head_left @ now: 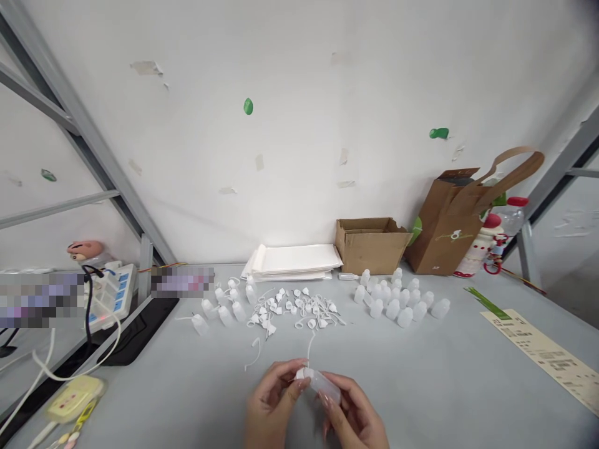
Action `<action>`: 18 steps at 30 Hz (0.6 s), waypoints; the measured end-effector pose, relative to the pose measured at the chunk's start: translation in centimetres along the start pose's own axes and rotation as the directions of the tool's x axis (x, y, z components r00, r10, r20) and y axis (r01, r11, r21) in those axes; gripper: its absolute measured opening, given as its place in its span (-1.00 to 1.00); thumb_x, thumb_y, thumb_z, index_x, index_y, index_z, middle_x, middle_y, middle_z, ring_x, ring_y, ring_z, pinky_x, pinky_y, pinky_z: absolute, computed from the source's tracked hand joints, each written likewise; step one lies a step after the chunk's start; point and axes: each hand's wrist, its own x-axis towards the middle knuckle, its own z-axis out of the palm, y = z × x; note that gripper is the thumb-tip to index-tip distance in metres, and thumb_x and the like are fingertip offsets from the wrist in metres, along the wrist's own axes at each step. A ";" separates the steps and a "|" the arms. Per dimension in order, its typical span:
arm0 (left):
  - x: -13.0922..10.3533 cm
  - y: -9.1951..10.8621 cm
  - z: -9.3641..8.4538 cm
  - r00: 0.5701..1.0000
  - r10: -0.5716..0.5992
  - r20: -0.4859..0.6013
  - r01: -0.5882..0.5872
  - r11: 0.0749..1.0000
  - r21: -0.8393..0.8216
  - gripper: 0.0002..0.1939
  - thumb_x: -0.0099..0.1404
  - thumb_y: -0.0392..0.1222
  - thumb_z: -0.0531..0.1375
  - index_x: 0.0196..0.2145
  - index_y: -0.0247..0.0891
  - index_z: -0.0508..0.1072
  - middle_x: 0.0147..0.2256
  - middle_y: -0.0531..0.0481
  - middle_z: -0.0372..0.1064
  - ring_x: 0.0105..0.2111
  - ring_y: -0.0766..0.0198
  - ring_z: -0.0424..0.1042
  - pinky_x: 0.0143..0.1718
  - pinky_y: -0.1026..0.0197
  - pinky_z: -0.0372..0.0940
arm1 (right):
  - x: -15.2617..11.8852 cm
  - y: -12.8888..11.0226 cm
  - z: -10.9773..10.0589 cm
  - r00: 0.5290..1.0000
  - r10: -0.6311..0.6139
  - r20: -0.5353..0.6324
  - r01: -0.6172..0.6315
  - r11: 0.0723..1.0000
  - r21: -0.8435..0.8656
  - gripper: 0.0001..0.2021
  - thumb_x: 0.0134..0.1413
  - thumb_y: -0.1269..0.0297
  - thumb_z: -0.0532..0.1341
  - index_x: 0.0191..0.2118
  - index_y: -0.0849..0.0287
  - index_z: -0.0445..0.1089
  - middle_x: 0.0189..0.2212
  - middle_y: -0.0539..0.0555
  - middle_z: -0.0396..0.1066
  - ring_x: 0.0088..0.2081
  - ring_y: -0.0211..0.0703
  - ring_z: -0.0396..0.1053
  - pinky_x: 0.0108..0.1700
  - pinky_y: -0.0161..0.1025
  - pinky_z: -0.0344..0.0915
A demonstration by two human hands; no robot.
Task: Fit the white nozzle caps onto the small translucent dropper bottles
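Near the front of the grey table, my right hand [355, 415] is closed around a small translucent squeeze bottle [326, 385], which lies tilted with its neck to the left. My left hand [274, 402] pinches the white cap [304, 373] at the bottle's neck; a thin white tube [311, 346] sticks up from there. Whether the cap is fully seated I cannot tell. Beyond my hands lies a pile of loose white caps with tubes [297, 307]. Several capped bottles [224, 316] stand left of the pile, and several uncapped bottles [392, 308] are grouped to the right.
At the back are a stack of white sheets [294, 259], an open cardboard box [374, 249] and a brown paper bag [444, 224]. A printed paper strip [543, 355] lies at right. On the left are a power strip [116, 296], cables and a yellow case [75, 398].
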 end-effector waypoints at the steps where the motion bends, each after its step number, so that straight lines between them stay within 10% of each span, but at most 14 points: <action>1: 0.0 0.0 0.0 1.000 -0.015 -0.025 0.014 1.000 -0.019 -0.71 -0.16 -0.05 0.38 -0.44 -0.23 0.57 -0.46 -0.04 0.50 -0.40 0.21 0.45 -0.34 0.28 0.35 | 0.0 0.1 -0.1 1.000 -0.004 0.007 0.004 1.000 -0.011 -0.63 -0.16 -0.02 0.30 -0.30 0.17 0.49 -0.51 0.08 0.41 -0.58 -0.26 0.24 -0.57 -0.37 0.23; 18: 0.1 -0.6 -0.4 0.990 -0.090 -0.106 0.073 0.986 -0.151 -0.61 -0.27 -0.07 0.43 -0.42 -0.24 0.55 -0.45 -0.06 0.54 -0.39 0.18 0.48 -0.34 0.26 0.37 | -0.1 0.8 -0.3 0.934 -0.355 0.043 0.355 0.904 -0.238 -0.79 -0.05 0.11 0.28 -0.28 0.06 0.52 -0.54 0.04 0.36 -0.56 -0.23 0.23 -0.51 -0.34 0.22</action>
